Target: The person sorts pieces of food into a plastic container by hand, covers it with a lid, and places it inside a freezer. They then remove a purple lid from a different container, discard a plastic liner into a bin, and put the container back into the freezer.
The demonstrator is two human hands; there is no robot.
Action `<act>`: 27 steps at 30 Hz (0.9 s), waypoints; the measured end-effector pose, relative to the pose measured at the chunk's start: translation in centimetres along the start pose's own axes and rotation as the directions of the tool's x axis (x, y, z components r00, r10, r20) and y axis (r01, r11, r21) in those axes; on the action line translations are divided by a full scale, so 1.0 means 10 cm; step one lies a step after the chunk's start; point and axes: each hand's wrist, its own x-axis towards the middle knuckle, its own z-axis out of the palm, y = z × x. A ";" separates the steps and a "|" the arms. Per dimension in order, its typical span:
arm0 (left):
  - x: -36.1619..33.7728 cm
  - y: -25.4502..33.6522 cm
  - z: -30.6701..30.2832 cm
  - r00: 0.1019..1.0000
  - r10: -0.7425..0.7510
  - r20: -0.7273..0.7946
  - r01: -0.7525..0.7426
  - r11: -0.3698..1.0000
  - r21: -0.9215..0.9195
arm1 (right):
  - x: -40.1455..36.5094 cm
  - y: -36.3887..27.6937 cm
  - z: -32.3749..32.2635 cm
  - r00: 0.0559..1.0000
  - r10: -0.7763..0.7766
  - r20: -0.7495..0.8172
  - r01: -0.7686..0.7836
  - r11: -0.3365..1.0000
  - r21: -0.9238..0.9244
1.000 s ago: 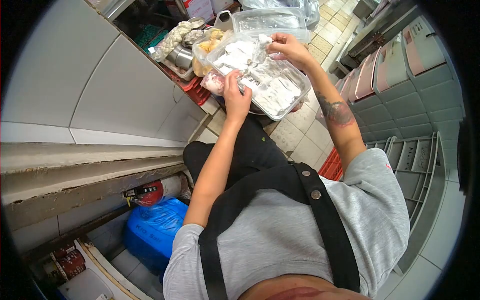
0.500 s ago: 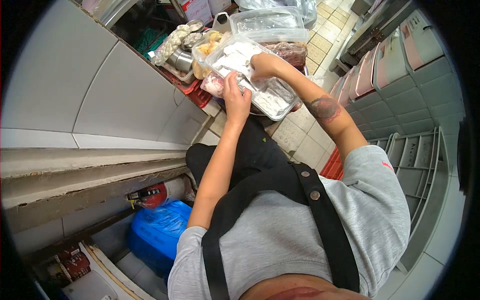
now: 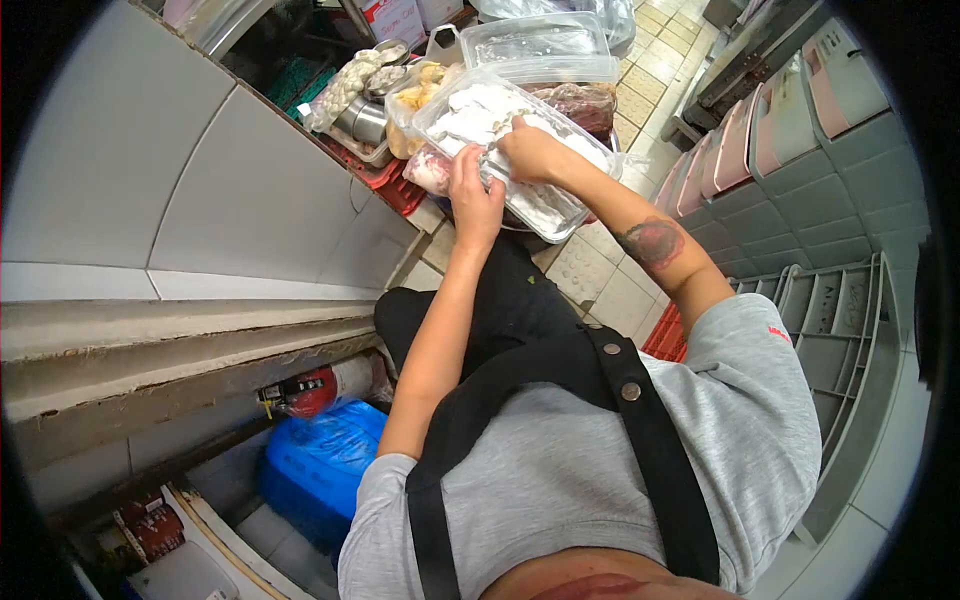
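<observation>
Left hand (image 3: 474, 195) pinches the rim of the probably bendy tub (image 3: 560, 225), its best hold; right hand (image 3: 530, 150) has its grip hidden among soft pieces (image 3: 470, 110).

Right fingers (image 3: 510, 141) — tips unseen among white pieces (image 3: 470, 115)

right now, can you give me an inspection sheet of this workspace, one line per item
surface: tiled floor; what the tub rests on is hidden
job's things: clear tub holding white food pieces
clutter: second tub, dark meat, metal pot, bag of pale lumps, red crate, blue bag
hands: left hand has its fingers gripping the clear tub's near rim; right hand is inside on the pieces, grasp unclear
cables: nothing seen
surroundings: grey panels on the left, stacked trays on the right
</observation>
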 end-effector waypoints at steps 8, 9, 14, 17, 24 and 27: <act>0.01 0.01 -0.06 0.969 -0.008 0.247 -0.082 0.931 0.355 | -0.38 -0.21 -0.11 0.947 0.076 -0.313 -0.010 0.978 0.209; 0.01 0.03 -0.07 0.960 -0.031 0.279 -0.080 0.923 0.377 | -0.41 -0.20 -0.09 0.941 0.072 -0.330 -0.002 0.978 0.208; 0.11 0.18 -0.13 0.912 -0.139 0.386 -0.060 0.886 0.460 | -0.25 -0.02 -0.16 0.998 0.015 -0.069 -0.003 0.986 0.168; 0.16 0.18 -0.15 0.898 -0.140 0.418 -0.089 0.872 0.482 | -0.20 0.08 -0.44 1.000 -0.002 0.000 0.002 0.972 0.235; 0.44 0.03 -0.20 0.955 -0.055 0.291 -0.032 0.957 0.289 | 0.14 0.49 -0.71 0.983 0.124 -0.132 -0.094 0.972 0.216; 0.70 -0.16 -0.11 0.991 -0.038 0.125 -0.008 0.938 0.347 | 0.18 0.50 -0.68 0.983 0.129 -0.131 -0.104 0.978 0.181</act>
